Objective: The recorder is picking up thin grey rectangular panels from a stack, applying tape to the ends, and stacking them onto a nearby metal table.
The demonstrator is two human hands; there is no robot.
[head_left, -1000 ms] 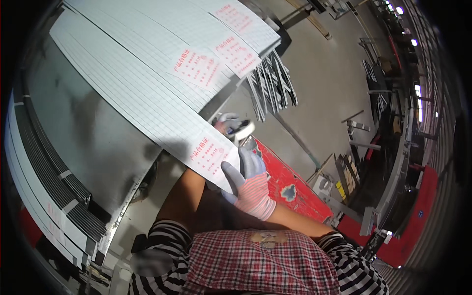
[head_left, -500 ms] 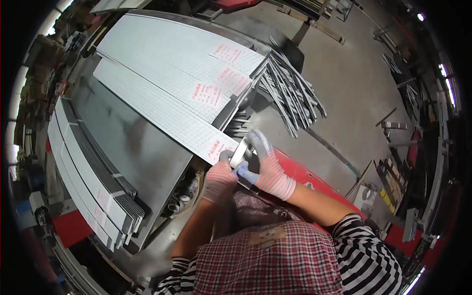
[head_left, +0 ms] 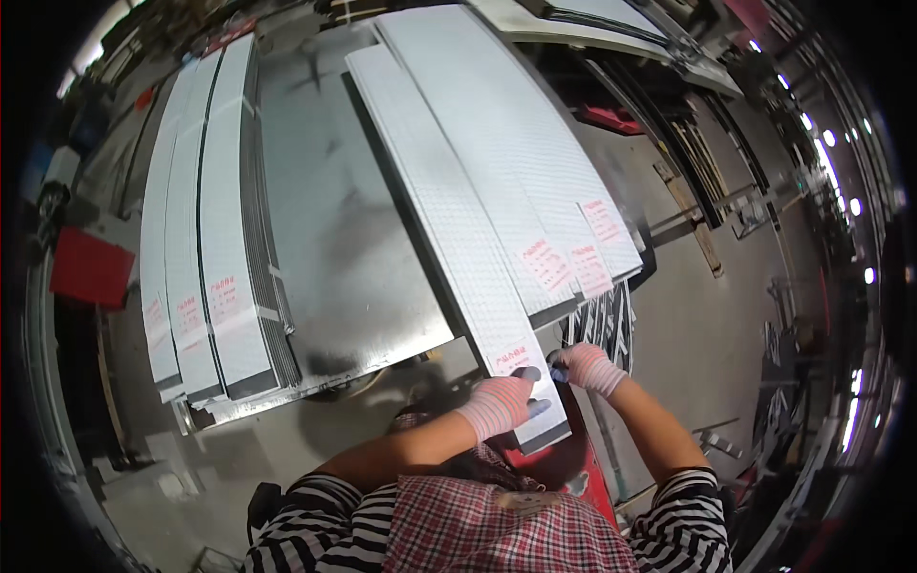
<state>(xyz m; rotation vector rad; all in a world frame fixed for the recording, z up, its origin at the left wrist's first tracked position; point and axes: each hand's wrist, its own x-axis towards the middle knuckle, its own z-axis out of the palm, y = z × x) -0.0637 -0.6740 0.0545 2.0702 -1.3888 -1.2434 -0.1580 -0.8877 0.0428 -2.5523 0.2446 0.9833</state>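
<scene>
A long white panel strip point(head_left: 458, 267) with red print near its near end juts past the table edge toward me. Gloved in striped fabric with grey-blue fingertips, my left hand point(head_left: 501, 406) lies across this near end, fingers spread on its face. My right hand point(head_left: 590, 369) is at the strip's right edge, fingers curled in; what they hold, if anything, is hidden. Beside the strip, more white panels point(head_left: 506, 143) lie close together, also with red print at their near ends.
On the left of the metal table point(head_left: 320, 220) sits a bound stack of white strips point(head_left: 222, 248) with dark edges. Below the panels' right end are thin grey strips point(head_left: 607, 329). A red surface point(head_left: 559, 468) lies under the jutting end; a red panel point(head_left: 93, 267) stands far left.
My view has swung left. The white ring-shaped roll between my hands is out of sight. My left hand now lies on the strip's end; my right hand has moved to its right edge.
</scene>
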